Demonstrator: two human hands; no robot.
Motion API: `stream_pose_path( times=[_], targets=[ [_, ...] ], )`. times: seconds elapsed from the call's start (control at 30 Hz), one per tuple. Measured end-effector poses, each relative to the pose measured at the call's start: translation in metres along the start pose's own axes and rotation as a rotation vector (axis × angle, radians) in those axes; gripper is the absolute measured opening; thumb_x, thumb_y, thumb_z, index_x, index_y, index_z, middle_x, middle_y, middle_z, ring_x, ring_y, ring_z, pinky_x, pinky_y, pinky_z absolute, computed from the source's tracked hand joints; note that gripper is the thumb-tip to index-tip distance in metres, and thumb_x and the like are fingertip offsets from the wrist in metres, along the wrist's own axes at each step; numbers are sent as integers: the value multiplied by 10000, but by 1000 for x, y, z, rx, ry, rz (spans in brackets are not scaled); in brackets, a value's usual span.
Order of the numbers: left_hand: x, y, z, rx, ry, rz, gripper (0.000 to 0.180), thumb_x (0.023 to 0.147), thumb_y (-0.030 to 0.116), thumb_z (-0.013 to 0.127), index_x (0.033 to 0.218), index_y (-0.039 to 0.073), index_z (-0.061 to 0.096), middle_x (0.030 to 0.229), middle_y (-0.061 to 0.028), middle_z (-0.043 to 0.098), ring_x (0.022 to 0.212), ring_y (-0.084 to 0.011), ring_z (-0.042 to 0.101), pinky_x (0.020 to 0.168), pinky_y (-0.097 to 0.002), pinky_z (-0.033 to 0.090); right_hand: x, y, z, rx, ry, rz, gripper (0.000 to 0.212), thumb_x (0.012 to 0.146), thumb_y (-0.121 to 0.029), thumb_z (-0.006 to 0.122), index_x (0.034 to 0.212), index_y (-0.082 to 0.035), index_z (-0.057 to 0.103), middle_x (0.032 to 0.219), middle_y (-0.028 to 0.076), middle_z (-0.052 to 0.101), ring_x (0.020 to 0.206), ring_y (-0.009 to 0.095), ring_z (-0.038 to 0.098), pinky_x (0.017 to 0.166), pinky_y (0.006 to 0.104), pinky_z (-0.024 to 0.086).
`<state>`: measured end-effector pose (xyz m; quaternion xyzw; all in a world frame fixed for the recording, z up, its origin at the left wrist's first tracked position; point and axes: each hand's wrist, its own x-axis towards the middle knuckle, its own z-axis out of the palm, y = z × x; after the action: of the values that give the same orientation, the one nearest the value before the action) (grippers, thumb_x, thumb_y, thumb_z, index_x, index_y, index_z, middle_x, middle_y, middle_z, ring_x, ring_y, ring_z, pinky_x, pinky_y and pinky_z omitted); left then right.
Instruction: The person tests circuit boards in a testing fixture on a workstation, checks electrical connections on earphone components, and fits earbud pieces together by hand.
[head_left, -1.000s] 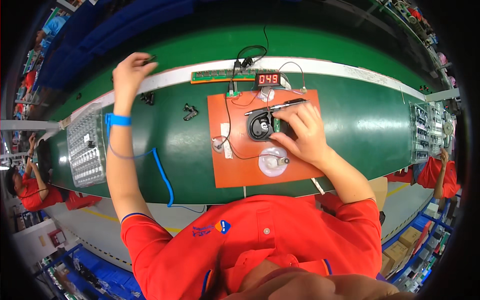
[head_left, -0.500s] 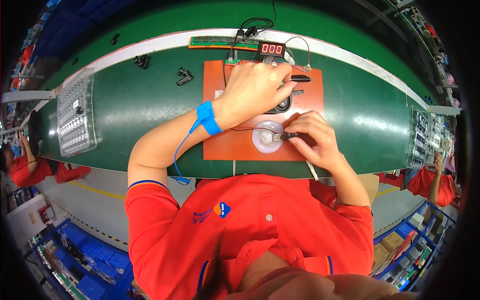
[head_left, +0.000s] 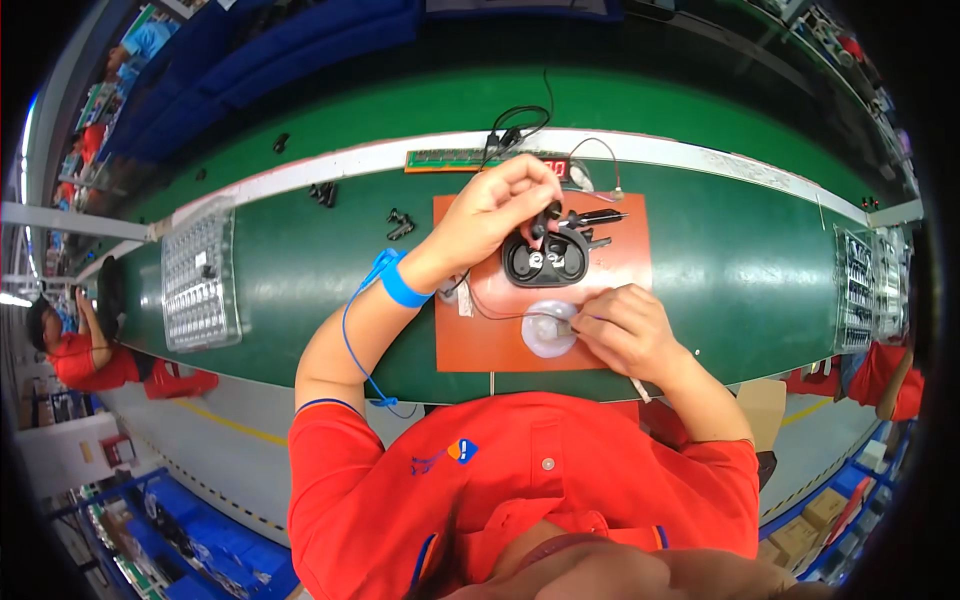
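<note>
My left hand (head_left: 500, 215), a blue wrist strap around its wrist, pinches a small black earbud (head_left: 549, 212) between thumb and fingers. Just below it lies an open black earbud case (head_left: 545, 268) on an orange mat (head_left: 470, 345). My right hand (head_left: 630, 325) is closed at the right edge of a round whitish dish (head_left: 548, 335). Its fingertips are pinched together, and what lies between them is mostly hidden. A thin dark wire (head_left: 500, 318) runs across the mat to the dish near those fingers. Right of the case lies a black pen-like tool (head_left: 598, 216).
A small red-digit display (head_left: 556, 168) and a green circuit strip (head_left: 450, 160) stand behind the mat. Black earbuds (head_left: 400, 223) lie to the left. Clear pocketed trays sit at the far left (head_left: 200, 285) and far right (head_left: 855, 290). Other people in red work at both sides.
The view has shifted, so the bench appears lower. My left hand has drawn back from the pen-like tool and shows an earbud over the case. The black piece in my right fingers is now mostly covered.
</note>
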<state>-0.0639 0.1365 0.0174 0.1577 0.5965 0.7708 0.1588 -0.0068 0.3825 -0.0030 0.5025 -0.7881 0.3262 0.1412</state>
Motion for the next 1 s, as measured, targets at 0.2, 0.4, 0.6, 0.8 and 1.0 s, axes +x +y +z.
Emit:
stream_pose_path(
  times=[0.2,0.4,0.6,0.8,1.0],
  targets=[
    [-14,6,-5,-113,-2,-28,196,999,240,519,1057,53,524,884,-43,588,704,-76,554,666,-219,469,-2,1,0,128,-27,48,226,705,-11,728,910,-62,649,864,58,637,796,248,630,667,335,478],
    [-43,5,-3,-232,52,-3,233,997,263,520,1118,65,489,908,-55,566,728,-100,554,667,-228,474,42,118,-28,119,320,550,173,896,-122,603,1028,-12,617,917,69,642,814,140,581,740,276,459],
    [-32,1,2,-324,109,80,248,983,265,545,1127,70,491,929,-44,604,767,-105,607,705,-240,510,64,188,-28,-220,461,483,201,882,-146,626,1056,-45,635,927,83,648,826,167,607,731,287,466],
    [-24,2,12,-504,239,169,202,982,239,545,1104,86,494,957,-41,620,883,-117,622,781,-256,519,107,41,-14,104,437,-45,400,685,-86,785,1065,-50,663,927,96,648,799,242,614,698,338,491],
    [-14,3,33,-475,372,193,184,979,216,553,1101,92,494,983,-40,629,908,-125,619,824,-275,513,102,33,-7,-61,398,-82,406,652,-59,787,1044,-59,682,901,84,638,761,256,610,663,353,489]
  ],
)
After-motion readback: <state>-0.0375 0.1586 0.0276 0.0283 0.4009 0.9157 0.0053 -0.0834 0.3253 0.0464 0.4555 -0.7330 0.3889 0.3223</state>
